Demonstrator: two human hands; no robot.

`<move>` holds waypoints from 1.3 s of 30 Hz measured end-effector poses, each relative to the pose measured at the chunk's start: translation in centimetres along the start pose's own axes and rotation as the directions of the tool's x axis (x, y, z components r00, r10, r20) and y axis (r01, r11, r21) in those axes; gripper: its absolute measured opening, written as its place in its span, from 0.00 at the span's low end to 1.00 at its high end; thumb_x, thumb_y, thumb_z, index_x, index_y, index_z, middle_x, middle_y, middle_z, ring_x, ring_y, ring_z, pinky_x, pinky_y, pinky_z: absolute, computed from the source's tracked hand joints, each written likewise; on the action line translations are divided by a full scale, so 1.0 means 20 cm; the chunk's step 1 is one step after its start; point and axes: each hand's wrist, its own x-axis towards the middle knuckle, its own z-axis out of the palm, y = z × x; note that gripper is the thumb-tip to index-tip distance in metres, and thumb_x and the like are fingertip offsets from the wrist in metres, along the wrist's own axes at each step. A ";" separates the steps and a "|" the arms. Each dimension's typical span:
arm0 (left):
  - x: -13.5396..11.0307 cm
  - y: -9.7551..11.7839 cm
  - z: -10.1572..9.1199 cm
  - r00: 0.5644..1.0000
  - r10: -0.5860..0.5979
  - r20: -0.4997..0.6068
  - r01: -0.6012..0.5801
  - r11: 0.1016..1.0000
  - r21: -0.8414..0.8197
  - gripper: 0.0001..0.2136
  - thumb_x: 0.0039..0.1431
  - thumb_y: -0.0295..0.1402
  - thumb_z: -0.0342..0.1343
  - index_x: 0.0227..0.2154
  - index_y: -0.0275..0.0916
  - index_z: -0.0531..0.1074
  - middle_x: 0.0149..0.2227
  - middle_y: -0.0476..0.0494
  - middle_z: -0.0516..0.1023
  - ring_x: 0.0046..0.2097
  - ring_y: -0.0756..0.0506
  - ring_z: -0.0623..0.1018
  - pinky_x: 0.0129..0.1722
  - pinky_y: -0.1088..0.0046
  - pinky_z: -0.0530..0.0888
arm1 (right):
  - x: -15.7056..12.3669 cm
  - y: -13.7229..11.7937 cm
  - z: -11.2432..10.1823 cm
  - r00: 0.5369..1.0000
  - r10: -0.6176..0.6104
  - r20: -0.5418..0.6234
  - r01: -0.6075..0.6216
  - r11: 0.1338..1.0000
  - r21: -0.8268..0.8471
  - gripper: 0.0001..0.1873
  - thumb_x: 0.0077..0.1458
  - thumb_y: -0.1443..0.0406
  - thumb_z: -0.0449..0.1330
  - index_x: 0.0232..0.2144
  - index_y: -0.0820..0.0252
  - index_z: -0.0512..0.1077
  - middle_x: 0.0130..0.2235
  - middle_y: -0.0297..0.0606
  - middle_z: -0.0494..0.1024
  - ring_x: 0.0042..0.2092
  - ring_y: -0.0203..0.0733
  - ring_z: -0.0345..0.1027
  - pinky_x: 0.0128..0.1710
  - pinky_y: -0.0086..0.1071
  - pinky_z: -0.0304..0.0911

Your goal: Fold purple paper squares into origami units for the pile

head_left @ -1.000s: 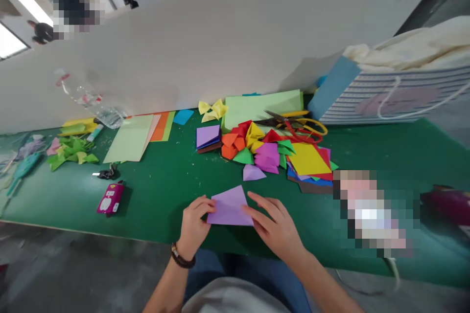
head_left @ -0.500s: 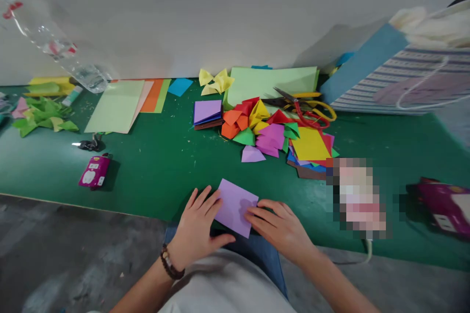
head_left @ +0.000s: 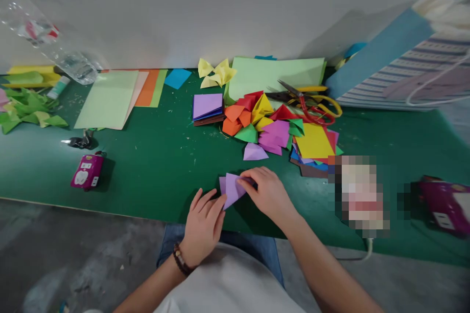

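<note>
Green table (head_left: 147, 181), origami shapes (head_left: 249, 124), paper sheets (head_left: 108, 100)

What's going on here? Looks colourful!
A person at a green-topped table is pinching a folded piece of lilac paper in their right hand, while their left hand rests open against its lower tip. Just beyond lies a heap of folded coloured paper pieces, with scissors with red and yellow handles behind it and a yellow paper bow to its left.
</note>
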 end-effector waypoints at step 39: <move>0.12 -0.11 -0.04 0.989 0.136 -0.058 -0.135 0.991 0.008 0.12 0.66 0.27 0.46 0.49 0.35 0.70 0.48 0.43 0.78 0.49 0.50 0.78 0.57 0.66 0.73 | 0.27 -0.10 0.03 0.900 -0.164 0.404 0.372 0.773 -0.514 0.13 0.66 0.64 0.46 0.33 0.60 0.68 0.29 0.37 0.73 0.33 0.43 0.67 0.32 0.34 0.46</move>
